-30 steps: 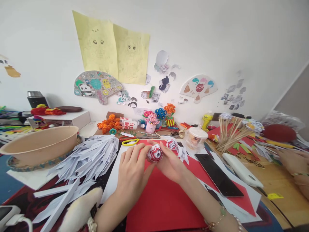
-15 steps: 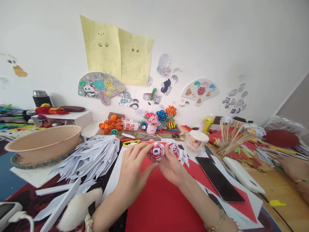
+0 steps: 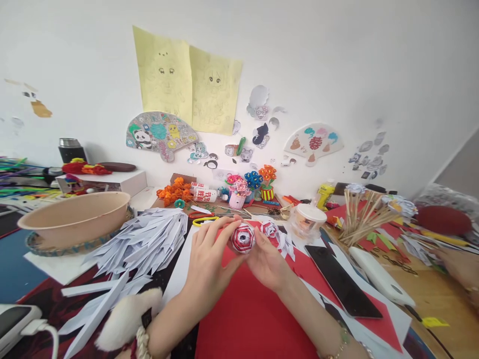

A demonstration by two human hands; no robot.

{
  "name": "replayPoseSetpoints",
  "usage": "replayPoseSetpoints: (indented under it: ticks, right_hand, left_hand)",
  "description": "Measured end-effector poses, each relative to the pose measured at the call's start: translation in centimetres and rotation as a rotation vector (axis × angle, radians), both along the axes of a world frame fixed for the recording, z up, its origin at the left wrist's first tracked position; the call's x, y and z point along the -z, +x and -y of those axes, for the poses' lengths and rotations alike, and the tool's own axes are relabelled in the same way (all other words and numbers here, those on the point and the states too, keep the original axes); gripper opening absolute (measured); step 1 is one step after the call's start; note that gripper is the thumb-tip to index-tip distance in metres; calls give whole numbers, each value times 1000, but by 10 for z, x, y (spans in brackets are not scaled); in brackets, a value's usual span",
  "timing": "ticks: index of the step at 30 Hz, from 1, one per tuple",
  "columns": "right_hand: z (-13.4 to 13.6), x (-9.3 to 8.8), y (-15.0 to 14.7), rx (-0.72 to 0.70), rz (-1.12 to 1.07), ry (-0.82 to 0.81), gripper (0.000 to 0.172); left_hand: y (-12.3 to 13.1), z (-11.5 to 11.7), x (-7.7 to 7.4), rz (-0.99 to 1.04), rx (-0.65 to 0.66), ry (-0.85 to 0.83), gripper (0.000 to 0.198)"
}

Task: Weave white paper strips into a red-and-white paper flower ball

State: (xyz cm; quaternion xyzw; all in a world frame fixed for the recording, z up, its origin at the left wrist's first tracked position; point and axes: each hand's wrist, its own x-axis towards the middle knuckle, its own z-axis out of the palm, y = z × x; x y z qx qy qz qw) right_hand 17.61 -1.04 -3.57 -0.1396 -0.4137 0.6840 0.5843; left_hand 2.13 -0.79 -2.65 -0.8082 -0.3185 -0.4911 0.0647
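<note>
A red and white folded paper rose (image 3: 242, 238) is held between both my hands above a red paper sheet (image 3: 250, 313). My left hand (image 3: 207, 267) curls round its left side, fingers closed on it. Under and to the right of the rose, my right hand (image 3: 266, 262) pinches it from below. A second, smaller paper rose (image 3: 270, 229) lies on the sheet just behind my right hand. A heap of folded white paper strips (image 3: 144, 239) spreads out to the left of my left hand.
A tan bowl (image 3: 77, 216) stands at the left. A black phone (image 3: 342, 280) and a white case (image 3: 380, 276) lie right of the red sheet, with wooden skewers (image 3: 361, 215) and a clear lidded jar (image 3: 307, 220) behind. Another person's hand (image 3: 462, 267) shows at the far right.
The rose has been turned in my fingers so its open spiral face now points toward me. Both hands stay on it, shifted slightly right in the view.
</note>
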Motion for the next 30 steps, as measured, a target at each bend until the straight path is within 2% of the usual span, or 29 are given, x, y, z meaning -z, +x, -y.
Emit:
replayPoseSetpoints:
  ticks: [6,11,17,22,27,30]
  right_hand:
    - [1,-1,3,-107,75,-56,40]
    - [2,-1,5,-65,89,-95,50]
    - [2,-1,5,-116,101,-131,47]
    - [2,3,3,-75,99,-120,38]
    - [5,4,3,-133,92,-122,40]
    - [6,2,4,-135,47,-133,41]
  left_hand:
    - [-4,-1,-2,42,-55,1,52]
    - [-6,0,-7,40,20,-72,60]
    - [-9,3,-11,50,45,-41,44]
    - [-9,4,-12,38,53,-16,50]
    - [-8,4,-10,46,65,-14,39]
    - [-8,5,-10,56,100,-27,42]
